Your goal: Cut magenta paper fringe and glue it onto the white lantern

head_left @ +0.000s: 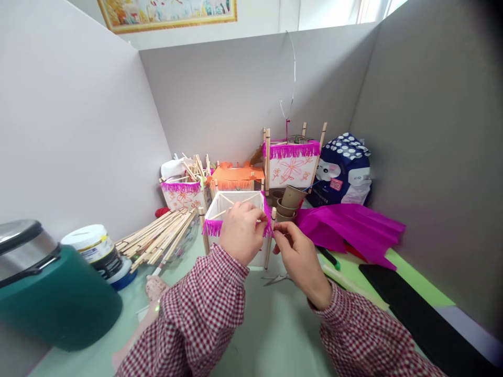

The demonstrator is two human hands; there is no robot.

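Note:
A small white paper lantern [215, 254] on wooden corner sticks stands upright in front of me, with crossed sticks inside its top. Magenta fringe [213, 229] runs along its upper edge. My left hand [242, 233] reaches over the front edge, its fingers closed on the fringe near the right front corner. At that same corner my right hand [296, 256] pinches the fringe beside the corner stick [273, 215]. The exact grip of both sets of fingertips is partly hidden. Scissors [277, 279] lie on the table just below the lantern.
Behind stand a fringed lantern with a wire [293, 173], an orange lantern [238, 174] and another holding sticks [183, 198]. Left are loose sticks [161, 235], a jar [94, 251] and a green flask [58, 298]. Magenta paper [349, 225] and a dark-blue package [341, 173] lie right.

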